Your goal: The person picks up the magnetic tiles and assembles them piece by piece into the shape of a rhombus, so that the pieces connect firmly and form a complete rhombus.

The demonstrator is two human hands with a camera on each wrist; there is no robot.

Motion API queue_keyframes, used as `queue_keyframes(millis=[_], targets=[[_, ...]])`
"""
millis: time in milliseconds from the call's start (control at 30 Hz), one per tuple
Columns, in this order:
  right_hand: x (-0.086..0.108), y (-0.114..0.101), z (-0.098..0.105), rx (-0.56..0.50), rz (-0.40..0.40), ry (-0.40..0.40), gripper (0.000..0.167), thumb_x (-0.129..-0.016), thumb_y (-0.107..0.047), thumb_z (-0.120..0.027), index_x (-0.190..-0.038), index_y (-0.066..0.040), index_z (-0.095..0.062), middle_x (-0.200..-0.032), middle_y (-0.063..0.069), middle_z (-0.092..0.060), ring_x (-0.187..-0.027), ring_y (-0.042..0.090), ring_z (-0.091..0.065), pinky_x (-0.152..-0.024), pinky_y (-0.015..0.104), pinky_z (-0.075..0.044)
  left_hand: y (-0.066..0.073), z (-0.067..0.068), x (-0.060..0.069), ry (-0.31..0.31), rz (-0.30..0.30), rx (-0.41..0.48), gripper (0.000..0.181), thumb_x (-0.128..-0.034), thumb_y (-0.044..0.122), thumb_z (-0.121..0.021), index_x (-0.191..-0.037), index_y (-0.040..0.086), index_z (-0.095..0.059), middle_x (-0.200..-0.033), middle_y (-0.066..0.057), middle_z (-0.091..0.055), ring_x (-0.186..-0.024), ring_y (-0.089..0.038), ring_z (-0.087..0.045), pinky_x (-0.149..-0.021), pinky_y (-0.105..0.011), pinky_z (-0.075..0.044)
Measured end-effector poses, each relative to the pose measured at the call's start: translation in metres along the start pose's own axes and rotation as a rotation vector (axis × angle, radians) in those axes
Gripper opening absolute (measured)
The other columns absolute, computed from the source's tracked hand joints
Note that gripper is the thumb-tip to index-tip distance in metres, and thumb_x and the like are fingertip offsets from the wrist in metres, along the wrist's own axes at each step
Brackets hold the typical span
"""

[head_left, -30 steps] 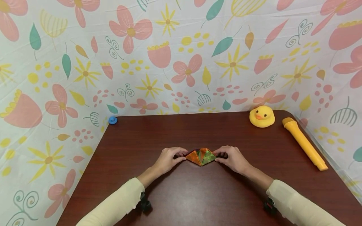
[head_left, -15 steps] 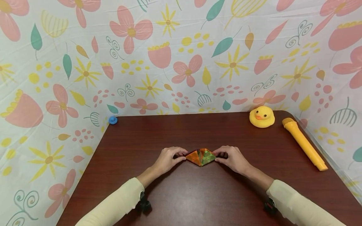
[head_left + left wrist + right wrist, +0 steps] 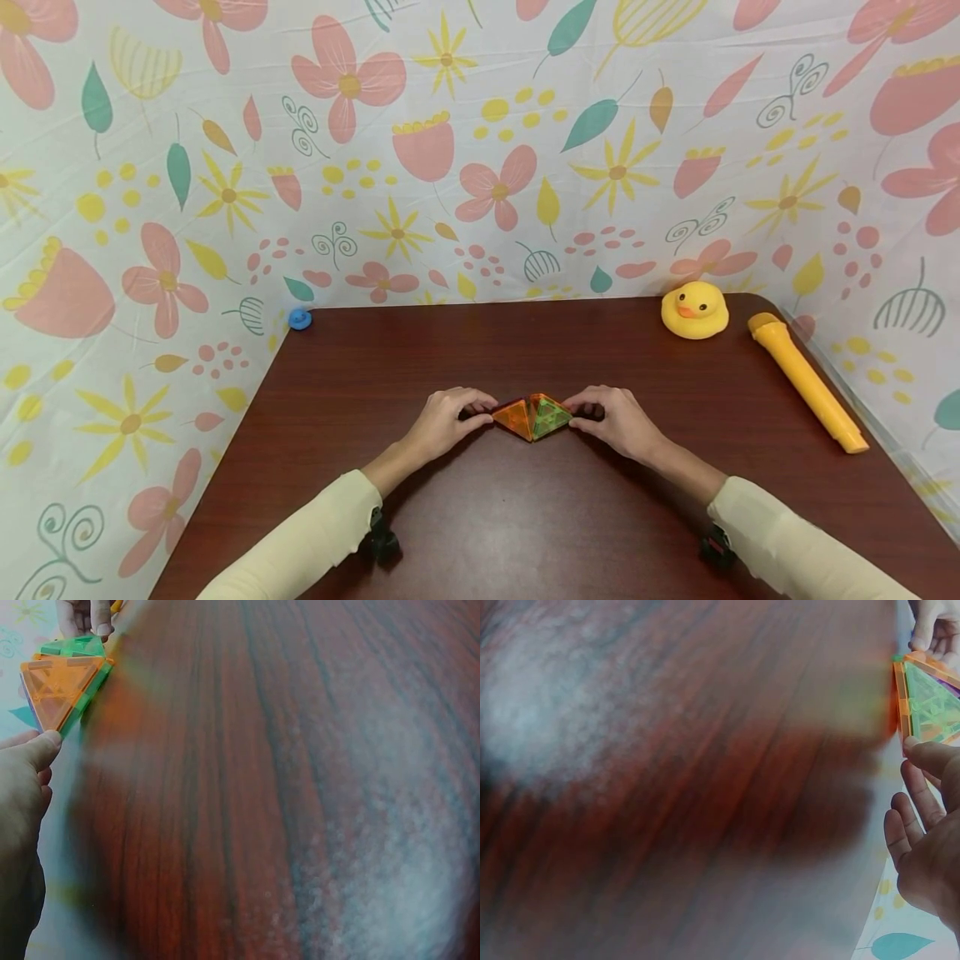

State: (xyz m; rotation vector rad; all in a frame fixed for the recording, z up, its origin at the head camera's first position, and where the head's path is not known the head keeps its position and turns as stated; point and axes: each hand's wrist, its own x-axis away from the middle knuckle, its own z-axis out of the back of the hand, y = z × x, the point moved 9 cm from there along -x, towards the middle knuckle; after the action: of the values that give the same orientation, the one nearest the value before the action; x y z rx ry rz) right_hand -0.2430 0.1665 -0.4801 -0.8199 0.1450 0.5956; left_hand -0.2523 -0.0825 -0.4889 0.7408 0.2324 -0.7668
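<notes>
Translucent magnetic tiles, joined into two small pyramid-like shapes, meet side by side at the middle of the table. The left shape shows an orange triangular tile (image 3: 513,417) facing the head camera; the right one shows a green triangular tile (image 3: 551,417) with orange at its edge. My left hand (image 3: 444,421) pinches the outer corner of the left shape between thumb and fingers. On the other side, my right hand (image 3: 619,425) pinches the right shape's outer corner. Green and purple edges show behind the orange tile (image 3: 58,688) in the left wrist view. The shapes' backs are mostly hidden.
A yellow rubber duck (image 3: 695,310) sits at the table's back right, beside a yellow toy microphone (image 3: 810,383) along the right edge. A tiny blue duck (image 3: 299,319) is at the back left corner. Floral cloth (image 3: 480,250) hangs behind the dark wooden table (image 3: 495,533).
The gap between the two tile shapes has narrowed, with the right shape turned and shifted slightly left. Both hands keep their pinch and have barely moved.
</notes>
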Motion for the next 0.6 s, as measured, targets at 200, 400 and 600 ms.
queue_keyframes(millis=[200,400,600], targets=[[-0.0006,-0.0002,0.0000,0.011,-0.011,-0.015,0.029,-0.084,0.001,-0.089,-0.106,-0.016,-0.083,-0.096,-0.007,-0.074,-0.077,0.006,-0.061,-0.066,0.026,-0.055,0.0011,0.0009,-0.0002,0.004,-0.005,-0.002,0.022,-0.0923,0.019,-0.086,-0.113,0.020,-0.079,-0.104,0.010,-0.077,-0.089,-0.004,-0.070,-0.078,-0.024,-0.058],[-0.0013,-0.0036,0.0014,0.011,-0.006,-0.018,0.029,-0.085,0.001,-0.088,-0.107,-0.016,-0.083,-0.097,-0.007,-0.073,-0.077,0.006,-0.060,-0.066,0.027,-0.055,0.0030,0.0028,-0.0019,0.011,-0.016,-0.004,0.022,-0.0923,0.021,-0.086,-0.113,0.020,-0.079,-0.105,0.010,-0.077,-0.089,-0.005,-0.070,-0.078,-0.024,-0.058],[-0.0021,-0.0044,0.0015,0.003,-0.008,-0.022,0.030,-0.085,0.001,-0.088,-0.108,-0.018,-0.083,-0.098,-0.007,-0.073,-0.078,0.007,-0.061,-0.066,0.027,-0.055,0.0051,0.0047,-0.0029,0.011,-0.023,0.000,0.019,-0.0941,0.021,-0.084,-0.112,0.019,-0.079,-0.105,0.009,-0.077,-0.090,-0.005,-0.070,-0.078,-0.024,-0.058]])
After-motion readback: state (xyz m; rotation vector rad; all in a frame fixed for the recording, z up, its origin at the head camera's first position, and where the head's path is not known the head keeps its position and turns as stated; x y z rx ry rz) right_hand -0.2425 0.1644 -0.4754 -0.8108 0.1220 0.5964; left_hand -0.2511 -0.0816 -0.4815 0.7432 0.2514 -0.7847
